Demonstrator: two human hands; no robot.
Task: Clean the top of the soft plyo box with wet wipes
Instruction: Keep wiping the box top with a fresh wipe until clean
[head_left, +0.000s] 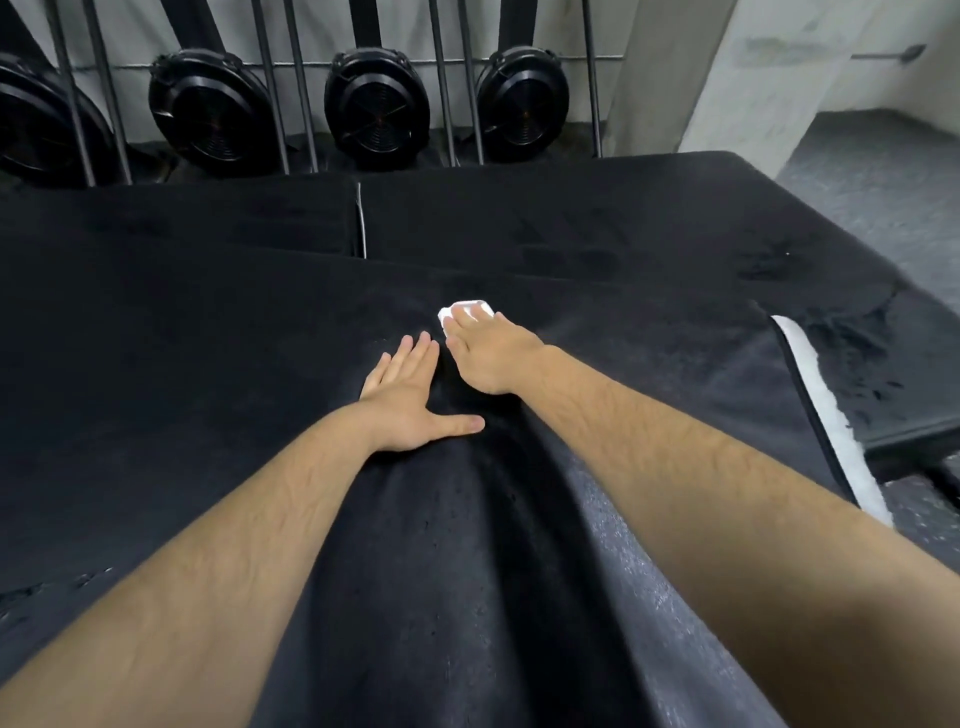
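The black soft plyo box (182, 364) fills most of the head view, its top dull and dark with a wet sheen on the right part. My right hand (488, 356) presses a folded white wet wipe (464, 310) flat against the box top near its far edge; only the wipe's front shows past my fingers. My left hand (410, 402) lies flat on the box just left of the right hand, fingers spread, holding nothing.
Two more black plyo boxes (597, 218) stand behind, a gap between them. Against the back wall lean several upright rowing machines with black fan housings (376, 106). A white label strip (826, 410) runs down the box's right side. Speckled grey floor (883, 192) lies at right.
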